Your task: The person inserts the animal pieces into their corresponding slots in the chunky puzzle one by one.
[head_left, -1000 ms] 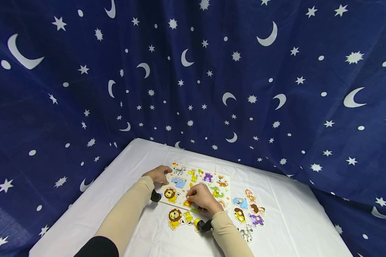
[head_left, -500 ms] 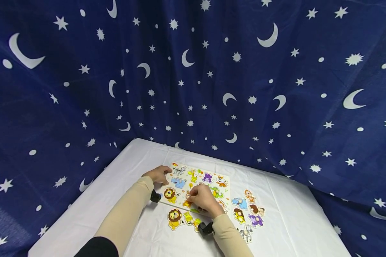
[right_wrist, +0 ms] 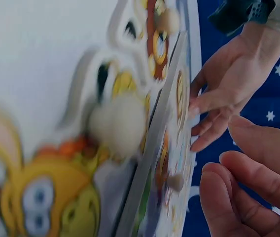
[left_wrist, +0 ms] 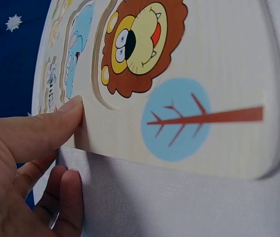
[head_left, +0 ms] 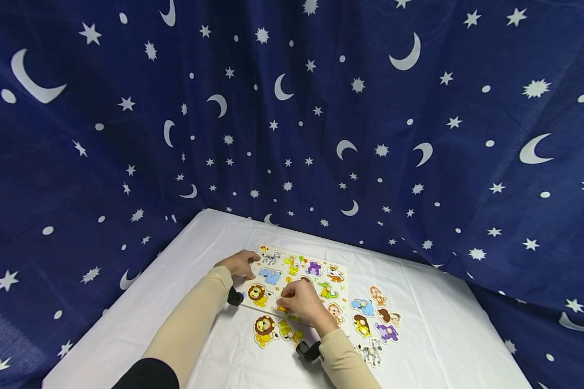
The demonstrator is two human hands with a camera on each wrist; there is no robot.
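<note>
A wooden animal puzzle board (head_left: 345, 294) lies flat on the table. My left hand (head_left: 240, 263) rests at its left edge. In the left wrist view the thumb (left_wrist: 70, 111) presses on the board's top, beside the lion picture (left_wrist: 145, 44), and the other fingers bend loosely beside the edge. Over the board's near side is my right hand (head_left: 302, 300), partly hiding an orange animal piece (head_left: 283, 309). In the right wrist view, its fingers (right_wrist: 251, 173) are loosely bent with nothing between them, apart from a wooden knob (right_wrist: 174, 182) on the board.
A loose lion piece (head_left: 264, 330) and giraffe piece (head_left: 287, 330) lie before the board's near edge. To the right lie several knobbed pieces, among them a blue hippo (head_left: 362, 307), a monkey (head_left: 378, 295), and a zebra (head_left: 370, 352). A starry blue curtain (head_left: 321, 135) surrounds the table.
My right hand has shifted slightly left, its fingers now covering more of the orange animal piece and uncovering the monkey on the board. The left hand has stayed in place.
</note>
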